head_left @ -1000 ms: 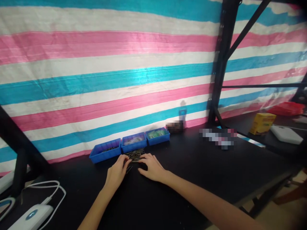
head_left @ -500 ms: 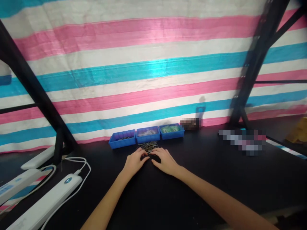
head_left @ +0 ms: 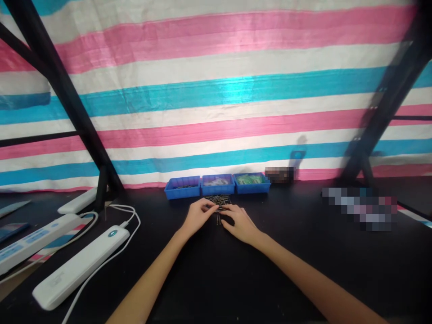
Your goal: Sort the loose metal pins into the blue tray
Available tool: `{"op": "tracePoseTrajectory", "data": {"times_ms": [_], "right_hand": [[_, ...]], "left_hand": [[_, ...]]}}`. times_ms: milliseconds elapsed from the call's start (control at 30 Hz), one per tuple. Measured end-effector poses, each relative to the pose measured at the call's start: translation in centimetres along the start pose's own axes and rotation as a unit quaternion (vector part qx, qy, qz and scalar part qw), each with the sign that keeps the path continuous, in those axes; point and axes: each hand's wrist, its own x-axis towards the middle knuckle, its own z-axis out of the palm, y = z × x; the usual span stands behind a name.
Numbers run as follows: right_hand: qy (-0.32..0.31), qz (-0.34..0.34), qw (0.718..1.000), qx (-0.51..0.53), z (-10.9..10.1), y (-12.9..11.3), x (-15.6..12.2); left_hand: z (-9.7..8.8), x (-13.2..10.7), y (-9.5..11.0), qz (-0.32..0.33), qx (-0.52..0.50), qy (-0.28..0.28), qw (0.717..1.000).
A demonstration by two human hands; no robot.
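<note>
A small pile of thin, brass-coloured screws (head_left: 221,199) lies on the black table, just beyond my fingertips. They may be nails; heads and threads are too small to tell. My left hand (head_left: 196,218) is at the pile's near left side, thumb and fingers drawn together in a pinch; what is between them cannot be made out. My right hand (head_left: 242,224) rests opposite, its fingers reaching toward the left thumb at the pile's edge, its own thumb spread apart. A few loose screws (head_left: 218,220) lie between the hands, nearer to me.
Behind the pile stand three blue trays: the left tray (head_left: 182,192) with dark small pieces, the middle tray (head_left: 218,188) with clear bags, the right tray (head_left: 252,186) with green bags. A white power bank (head_left: 81,267) with a cable and a power strip (head_left: 40,238) lie left.
My left thumb has come in against its fingers at the pile's edge. A few screws now show between my hands. The whole scene has shifted right as my head turned left.
</note>
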Motion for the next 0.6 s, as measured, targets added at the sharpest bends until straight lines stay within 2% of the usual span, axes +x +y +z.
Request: {"op": "tracePoseTrajectory", "data": {"times_ms": [100, 200, 300, 467, 600], "right_hand": [[0.005, 0.006, 1.000, -0.002, 0.09, 0.01, 0.02], [0.004, -0.004, 1.000, -0.003, 0.01, -0.12, 0.06], [0.001, -0.014, 1.000, -0.007, -0.18, -0.28, 0.06], [0.002, -0.014, 1.000, -0.014, -0.38, -0.39, 0.05], [0.002, -0.005, 1.000, -0.014, -0.26, -0.32, 0.07]], "left_hand": [[-0.29, -0.24, 0.23, 0.006, 0.075, -0.007, 0.997], [-0.46, -0.50, 0.24, 0.057, 0.135, -0.078, 0.986], [-0.47, -0.54, 0.21, 0.080, 0.124, -0.121, 0.982], [-0.47, -0.40, 0.48, 0.060, 0.080, -0.146, 0.984], [-0.57, -0.34, 0.66, 0.068, 0.050, -0.165, 0.983]]}}
